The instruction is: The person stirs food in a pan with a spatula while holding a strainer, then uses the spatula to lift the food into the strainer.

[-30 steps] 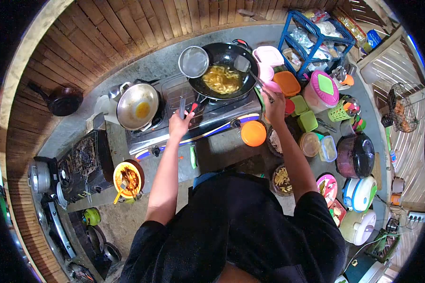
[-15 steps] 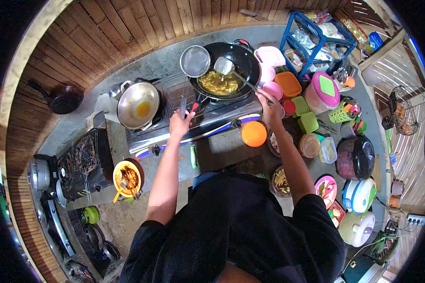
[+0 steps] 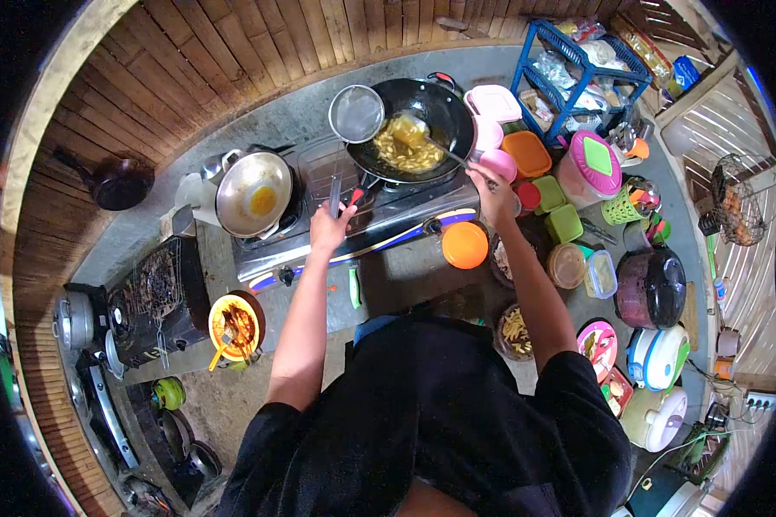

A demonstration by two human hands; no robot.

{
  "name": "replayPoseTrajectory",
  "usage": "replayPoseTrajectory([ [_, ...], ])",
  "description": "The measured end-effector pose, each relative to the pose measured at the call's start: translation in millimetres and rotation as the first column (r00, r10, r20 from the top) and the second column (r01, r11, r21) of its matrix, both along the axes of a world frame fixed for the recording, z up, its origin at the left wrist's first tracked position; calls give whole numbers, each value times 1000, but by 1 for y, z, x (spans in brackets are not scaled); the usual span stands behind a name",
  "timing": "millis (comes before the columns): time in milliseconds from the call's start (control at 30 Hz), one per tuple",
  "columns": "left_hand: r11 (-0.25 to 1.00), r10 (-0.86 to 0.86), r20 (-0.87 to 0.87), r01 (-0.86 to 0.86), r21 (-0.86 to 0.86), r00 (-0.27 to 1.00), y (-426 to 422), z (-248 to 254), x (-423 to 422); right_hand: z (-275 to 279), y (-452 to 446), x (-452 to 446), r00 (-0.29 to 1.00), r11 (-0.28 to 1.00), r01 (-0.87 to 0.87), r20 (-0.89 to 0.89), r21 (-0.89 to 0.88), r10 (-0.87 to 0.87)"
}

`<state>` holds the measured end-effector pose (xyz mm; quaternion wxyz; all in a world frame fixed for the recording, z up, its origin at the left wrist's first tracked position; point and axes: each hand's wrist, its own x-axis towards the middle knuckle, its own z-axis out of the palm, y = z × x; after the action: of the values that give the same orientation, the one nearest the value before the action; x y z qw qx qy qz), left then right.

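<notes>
My left hand (image 3: 329, 227) is closed around the handle of a mesh strainer (image 3: 356, 114), whose round basket sits at the wok's left rim. The wok's red-and-black handle (image 3: 359, 193) meets the same hand; whether the fingers grip it too, I cannot tell. In the black wok (image 3: 453, 112) on the stove, pale pieces of food (image 3: 397, 153) lie in yellowish oil. My right hand (image 3: 494, 196) grips the long handle of a spatula (image 3: 447, 153). Its blade is down among the food, partly covered by it.
Left of the wok, a second pan (image 3: 243, 191) with a little oil stands on the stove (image 3: 272, 256). An orange lid (image 3: 465, 246) lies near my right forearm. Lidded tubs (image 3: 526, 155) crowd the wok's right side. A sauce bowl (image 3: 248, 317) stands front left.
The spatula's blade has gone down from above the food into it, and the pieces have shifted. My left hand and the strainer have hardly moved.
</notes>
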<state>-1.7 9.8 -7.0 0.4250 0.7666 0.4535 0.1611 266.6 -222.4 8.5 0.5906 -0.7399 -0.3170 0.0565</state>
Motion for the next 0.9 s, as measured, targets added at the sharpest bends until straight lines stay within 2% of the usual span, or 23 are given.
replayPoseTrajectory([
  [67, 1000, -5, -3, 5, 17, 1000, -1, 3, 0, 1, -1, -1, 997, 998, -59, -56, 33, 61],
  [267, 999, -25, 30, 24, 39, 999, -1, 2, -1, 4, -6, 0, 998, 997, 15, 64, 79, -20],
  [333, 999, -21, 19, 21, 25, 1000, -2, 1, -1, 17, -12, 1, 913, 988, 146, 391, -53, -114],
  [467, 999, -20, -10, 21, 37, 1000, 1, -1, 0, 33, -22, -3, 876, 969, 216, 462, -119, -138],
  [533, 999, -19, -7, 19, 34, 1000, 3, -5, -1, 33, -26, -1, 814, 973, 203, 571, -109, -106],
  [667, 1000, -9, -14, 9, 6, 1000, 1, -1, 0, 24, -24, -12, 829, 974, 210, 543, -80, -135],
  [733, 1000, -13, -1, 13, 6, 1000, 0, 0, 0, 27, -24, -23, 904, 986, 144, 417, -87, -95],
  [767, 1000, -15, 10, 15, 7, 1000, 0, 1, -1, 29, -23, -27, 937, 995, 93, 342, -33, -76],
  [900, 1000, -12, 10, 12, 6, 1000, -2, 3, 0, 35, -21, -33, 958, 991, 91, 282, -95, -61],
])
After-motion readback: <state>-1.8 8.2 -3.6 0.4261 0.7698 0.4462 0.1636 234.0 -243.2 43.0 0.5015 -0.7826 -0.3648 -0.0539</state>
